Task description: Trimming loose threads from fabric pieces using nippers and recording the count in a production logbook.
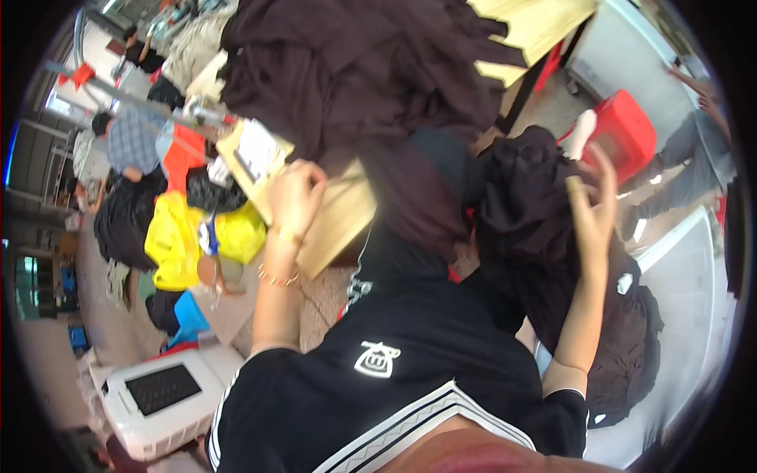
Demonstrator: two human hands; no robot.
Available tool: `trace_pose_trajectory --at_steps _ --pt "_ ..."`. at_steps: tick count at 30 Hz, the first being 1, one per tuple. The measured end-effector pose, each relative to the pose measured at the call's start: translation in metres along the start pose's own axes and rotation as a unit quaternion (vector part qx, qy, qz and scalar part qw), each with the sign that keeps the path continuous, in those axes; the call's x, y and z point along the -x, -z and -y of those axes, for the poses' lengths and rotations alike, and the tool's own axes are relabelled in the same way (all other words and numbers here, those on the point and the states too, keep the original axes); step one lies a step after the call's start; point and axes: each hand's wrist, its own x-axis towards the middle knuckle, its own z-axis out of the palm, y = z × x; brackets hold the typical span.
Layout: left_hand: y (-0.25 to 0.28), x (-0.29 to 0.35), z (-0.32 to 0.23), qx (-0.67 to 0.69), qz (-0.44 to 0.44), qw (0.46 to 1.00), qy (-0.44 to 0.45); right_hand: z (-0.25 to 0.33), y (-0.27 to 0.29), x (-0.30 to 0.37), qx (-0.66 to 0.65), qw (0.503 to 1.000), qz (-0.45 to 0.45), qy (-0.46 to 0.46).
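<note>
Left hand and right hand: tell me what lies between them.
From left hand to right hand, the head view shows the pale wooden tabletop, draped dark brown cloth, then bunched blackish cloth.

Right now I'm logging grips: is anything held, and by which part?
The right hand, open beside the dark cloth, appears to hold nothing. The left hand is curled; blur hides whether it pinches anything.

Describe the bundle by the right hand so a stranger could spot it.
Find the wide dark heap on the wooden table. Move down-right toward the right hand. The dark bundle just left of that hand is bunched and rounded, unlike the sprawling heap.
</note>
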Motion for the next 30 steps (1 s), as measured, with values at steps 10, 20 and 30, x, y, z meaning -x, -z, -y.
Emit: trace_pose_trajectory --at_steps 10,20,30 --pt "0.085 -0.057 -0.141 0.076 -0.084 0.923 -0.368 0.064 -0.041 0.006 0.101 0.927 0.133 0.336" --pt "-0.006 -0.096 -0.239 0.151 0.021 0.818 -0.554 0.014 -0.025 0.005 0.029 0.978 0.175 0.109" --pt "-0.105 -0.177 -0.24 0.198 0.298 0.742 -0.566 0.005 0.025 -0.018 -0.151 0.986 0.055 -0.05"
